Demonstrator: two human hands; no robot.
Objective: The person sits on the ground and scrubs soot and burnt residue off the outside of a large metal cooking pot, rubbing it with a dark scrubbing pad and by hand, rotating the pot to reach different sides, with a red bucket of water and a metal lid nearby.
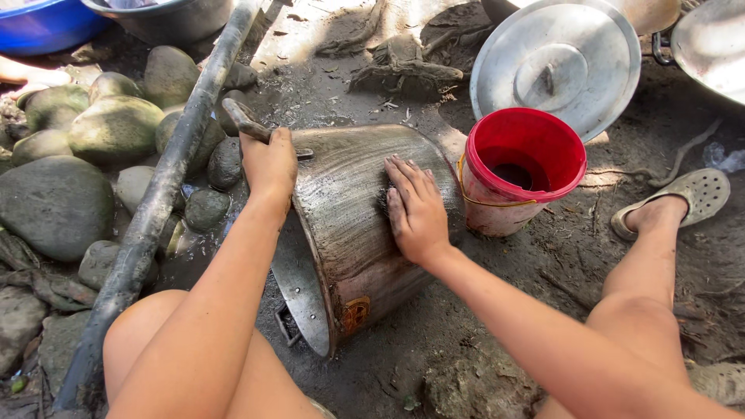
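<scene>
Pot (349, 225) lies on its side on the dirt between the knees, left hand (269, 163) closed over its handle (247, 122) as a brace, right hand (415, 208) flat, fingers together, pressing a dark scrubber (mostly hidden) on the sooty wall; red bucket (518, 174) just beside.

1. Red plastic bucket (524, 167) stands upright on bare earth, dark liquid at its bottom.
2. Round metal lid (556, 64) lies flat just beyond the bucket, knob up.
3. Grey rounded stones (58, 203) are heaped at left.
4. Dark pole (159, 203) runs diagonally across the stones.
5. Blue basin (43, 25) and metal bowl (167, 22) sit along the far edge.
</scene>
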